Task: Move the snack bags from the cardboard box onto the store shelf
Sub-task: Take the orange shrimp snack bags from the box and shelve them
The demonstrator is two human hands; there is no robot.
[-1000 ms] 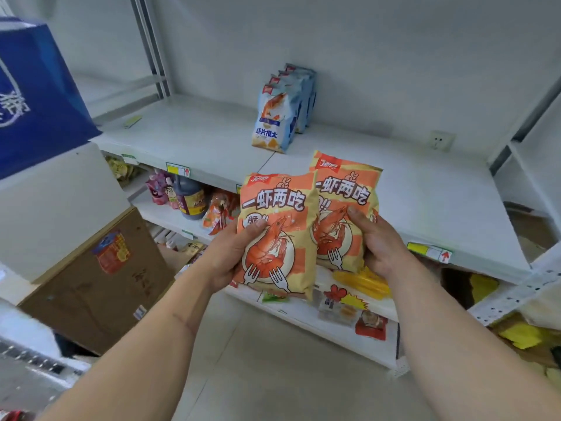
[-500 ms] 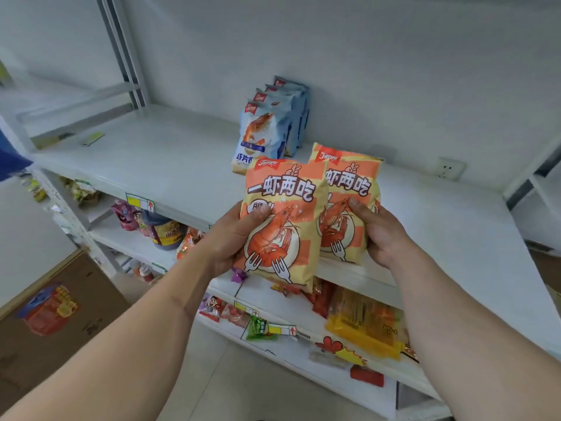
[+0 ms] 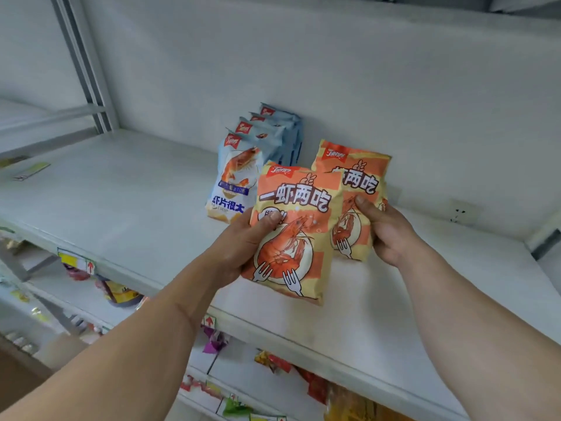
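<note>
Since the earlier frames both orange bags have been carried up and forward over the white store shelf, and the cardboard box and blue bag seen at the left have dropped out of view.

The left hand is gripping the nearer orange snack bag by its left edge, thumb lying across the front and the other fingers hidden behind it. That bag is showing a red logo patch at the top, large white characters reading 一虾两吃, and a drawing of a prawn on a plate with two forks. The right hand is pinching the second orange snack bag of the same design, thumb pressing on its front, fingers wrapping round the right edge; the nearer bag is overlapping its left part and hiding some of the lettering.

Both bags are being held upright above the shelf board; whether their lower edges are touching it cannot be told. Just behind and to the left, a row of blue snack bags is standing on the shelf, the front one reading 虾片很大 with "CRISP" beneath. Price tags with red arrows are sitting on the shelf's front lip. A wall socket is showing at the right. Lower shelves are holding mixed packets, too blurred to read.
</note>
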